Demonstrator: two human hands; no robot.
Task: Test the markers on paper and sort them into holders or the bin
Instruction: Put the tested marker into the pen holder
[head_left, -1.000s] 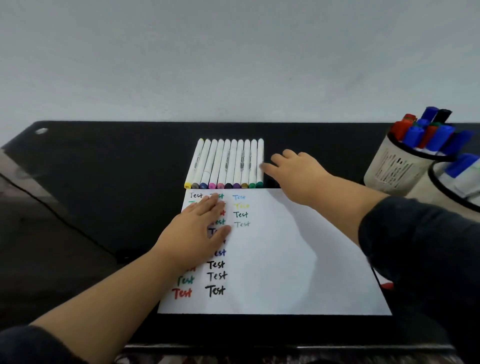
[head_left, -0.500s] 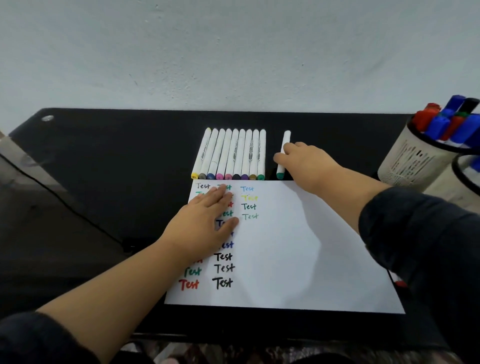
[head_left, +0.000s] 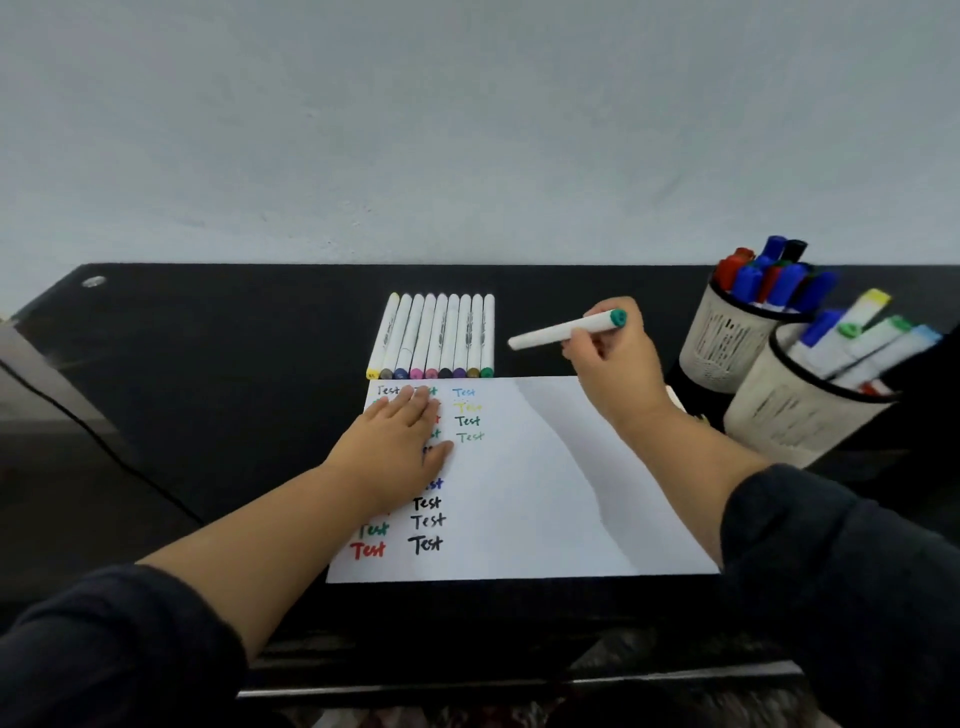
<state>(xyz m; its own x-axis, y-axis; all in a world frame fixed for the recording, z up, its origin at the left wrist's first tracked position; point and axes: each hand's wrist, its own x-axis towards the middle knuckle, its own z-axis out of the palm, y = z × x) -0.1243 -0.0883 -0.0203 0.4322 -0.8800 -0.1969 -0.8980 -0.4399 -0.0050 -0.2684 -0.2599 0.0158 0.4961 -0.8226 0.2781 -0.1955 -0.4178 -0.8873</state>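
Observation:
A white sheet of paper (head_left: 540, 488) lies on the black table, with "Test" written on it in several colours. My left hand (head_left: 400, 447) rests flat on the sheet's left part, fingers straight. My right hand (head_left: 615, 358) grips a white marker with a green cap (head_left: 563, 330), lifted above the table beyond the paper's far edge. The capped end points right. A row of several white markers (head_left: 439, 338) lies side by side just beyond the paper.
Two white mesh holders stand at the right: the far holder (head_left: 727, 338) has red, blue and black markers, the near holder (head_left: 795, 410) has white-bodied markers. A black cable (head_left: 104, 452) runs across the table's left side. A pale wall rises behind.
My right hand has taken the green-capped marker from the right end of the row and lifted it off the table, turning it sideways. My left hand stayed on the paper.

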